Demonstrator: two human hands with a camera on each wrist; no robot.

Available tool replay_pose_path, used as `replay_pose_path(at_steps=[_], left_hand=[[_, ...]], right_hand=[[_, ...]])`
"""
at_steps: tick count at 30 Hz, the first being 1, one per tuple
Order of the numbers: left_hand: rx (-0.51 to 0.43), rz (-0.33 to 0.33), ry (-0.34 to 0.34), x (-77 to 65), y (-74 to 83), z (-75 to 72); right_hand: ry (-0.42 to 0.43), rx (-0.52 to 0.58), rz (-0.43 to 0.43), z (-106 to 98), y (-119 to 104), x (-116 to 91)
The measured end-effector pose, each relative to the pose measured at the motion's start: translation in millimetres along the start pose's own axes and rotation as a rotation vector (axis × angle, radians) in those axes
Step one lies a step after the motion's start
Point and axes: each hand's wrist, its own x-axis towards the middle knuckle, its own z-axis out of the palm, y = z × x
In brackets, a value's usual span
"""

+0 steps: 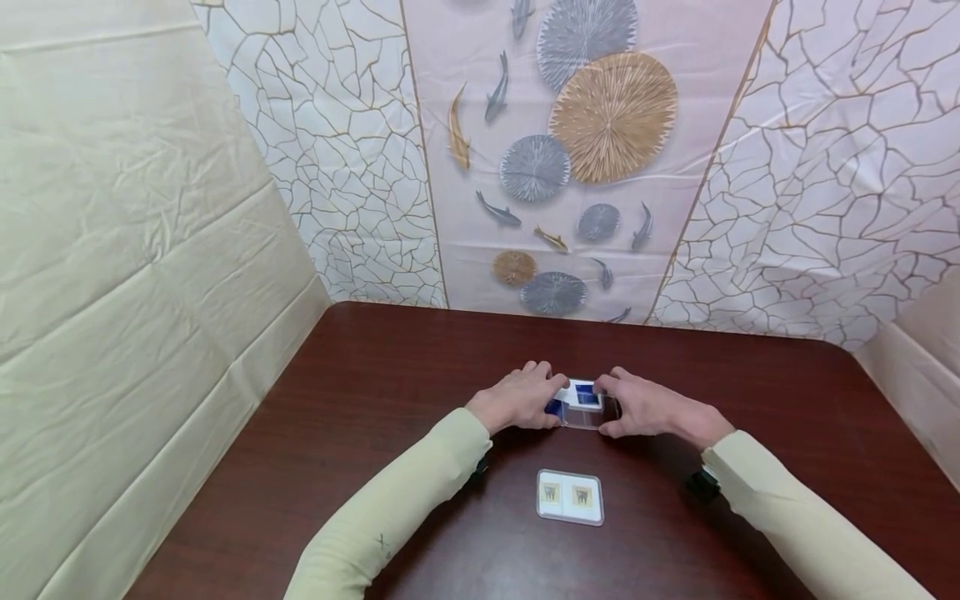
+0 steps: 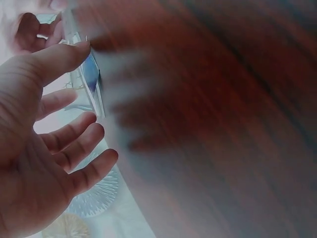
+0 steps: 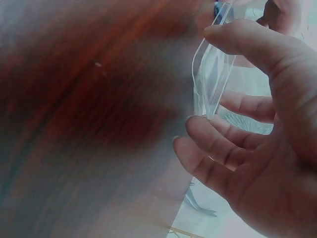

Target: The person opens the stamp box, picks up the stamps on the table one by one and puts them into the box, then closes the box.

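A clear plastic case (image 1: 582,417) with a white card insert and blue stamp-like pieces is between my two hands, over the far middle of the table. My left hand (image 1: 521,398) pinches its left side, the thumb at the near edge and fingers at the far edge. On the right side, my right hand (image 1: 654,407) grips it the same way. In the right wrist view, the clear layers of the case (image 3: 200,74) stand slightly apart at an angle. A second clear case (image 1: 570,515), holding two stamp-like pieces on white, lies flat nearer me.
The dark red-brown table (image 1: 375,375) spreads out on all sides of the hands. Behind it hangs a patterned cloth (image 1: 517,225) with fish and round leaf shapes. A plain beige cloth (image 1: 135,250) hangs along the left.
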Motion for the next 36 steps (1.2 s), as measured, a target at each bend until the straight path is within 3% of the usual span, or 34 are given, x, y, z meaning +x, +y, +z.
replay_pose_path(at_steps=[10, 23, 36], left_hand=[[-0.026, -0.064, 0.026, 10.4, -1.9, 2.7], [-0.060, -0.129, 0.000, 26.7, -6.1, 1.0], [-0.197, -0.153, 0.019, 28.2, -20.0, -4.3]], right_hand=[[0.021, 0.009, -0.008, -5.3, 6.6, 1.2], [0.037, -0.004, 0.011, -9.3, 9.5, 5.4], [0.040, -0.025, -0.002, -15.1, 4.1, 20.9]])
